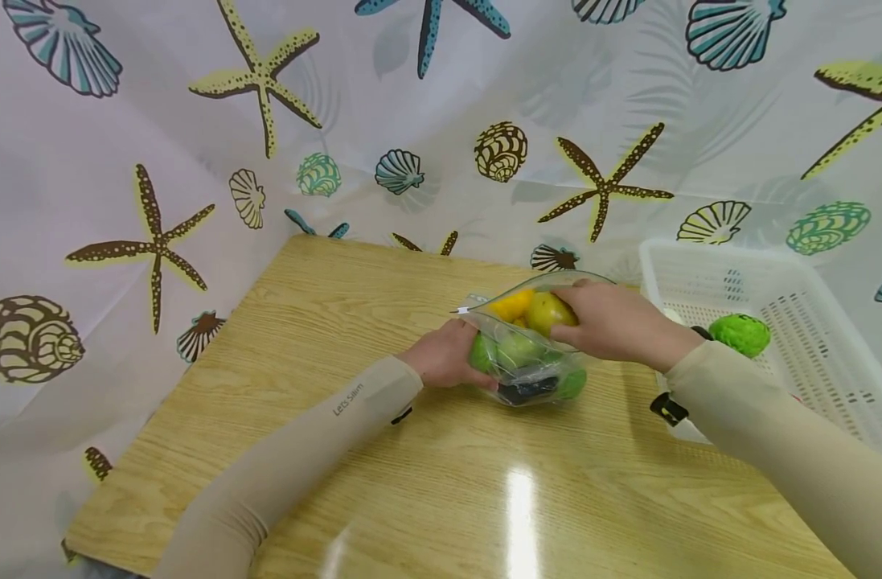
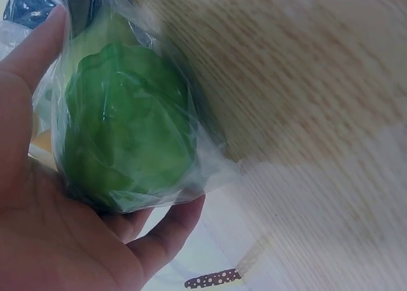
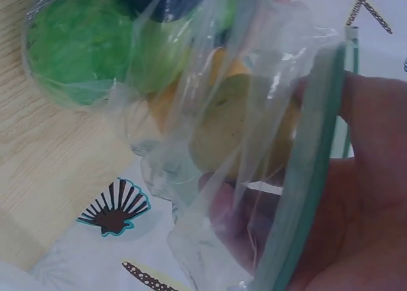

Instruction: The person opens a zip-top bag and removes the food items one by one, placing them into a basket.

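Observation:
A clear zip bag (image 1: 486, 323) packed with fruit-like items stands on the wooden table, its green-edged mouth open toward the right. My left hand (image 1: 444, 354) grips the bag's left side, fingers and thumb around a ribbed green piece (image 2: 130, 126) seen through the plastic. Inside the bag's mouth, my right hand (image 1: 614, 318) holds a round yellow-green fruit (image 1: 547, 314) between thumb and fingers. Beside that fruit lies a bright orange-yellow piece (image 1: 509, 305). Lower in the bag are a dark purple-black item (image 1: 527, 392) and a green round one (image 3: 79, 49). The bag's plastic partly blurs its contents.
To the right stands a white perforated basket (image 1: 846, 310), with a bumpy green item (image 1: 740, 334) inside; my right forearm covers part of it. A curtain (image 1: 441, 112) printed with shells and starfish hangs behind and left of the table (image 1: 339, 281).

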`<state>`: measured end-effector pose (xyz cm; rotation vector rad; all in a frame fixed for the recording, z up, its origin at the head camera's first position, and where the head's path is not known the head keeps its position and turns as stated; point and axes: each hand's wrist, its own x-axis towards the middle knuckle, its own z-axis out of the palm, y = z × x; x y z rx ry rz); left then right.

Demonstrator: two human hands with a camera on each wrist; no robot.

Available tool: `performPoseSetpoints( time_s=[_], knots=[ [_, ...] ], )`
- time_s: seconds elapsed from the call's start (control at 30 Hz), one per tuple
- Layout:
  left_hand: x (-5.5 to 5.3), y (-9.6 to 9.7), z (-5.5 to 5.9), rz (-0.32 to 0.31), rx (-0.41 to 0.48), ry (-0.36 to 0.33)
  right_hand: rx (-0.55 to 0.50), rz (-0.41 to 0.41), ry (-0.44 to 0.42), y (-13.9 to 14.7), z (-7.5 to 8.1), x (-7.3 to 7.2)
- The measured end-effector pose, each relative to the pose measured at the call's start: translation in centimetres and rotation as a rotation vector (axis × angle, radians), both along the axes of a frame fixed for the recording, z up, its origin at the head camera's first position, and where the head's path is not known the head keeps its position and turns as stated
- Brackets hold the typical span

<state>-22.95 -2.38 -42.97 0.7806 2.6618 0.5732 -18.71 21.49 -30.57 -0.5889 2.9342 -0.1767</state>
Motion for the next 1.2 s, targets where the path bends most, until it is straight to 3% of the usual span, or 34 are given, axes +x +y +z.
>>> performPoseSetpoints(
  time_s=[0.2, 0.47, 0.7, 0.9, 1.2],
  knots=[
    [0.1, 0.2, 0.0, 0.003, 0.004, -0.004, -0.111, 0.004, 0.022, 0.6, 1.2, 0.9],
    [0.0, 0.4, 0.0, -0.005, -0.022, -0.004, -0.264, -0.029, 0.022, 2.6, 3.5, 3.5],
    [0.1, 0.4, 0.1, 0.003, -0.056, -0.015, -0.367, -0.137, -0.001, 5.8, 5.1, 5.4],
    [0.2, 0.5, 0.0, 0.01, -0.063, -0.028, -0.317, -0.218, 0.021, 9.2, 4.9, 6.0],
    [0.0, 0.1, 0.1, 0.01, -0.062, -0.02, -0.094, -0.294, -0.019, 15.1, 3.0, 4.9]
  ],
)
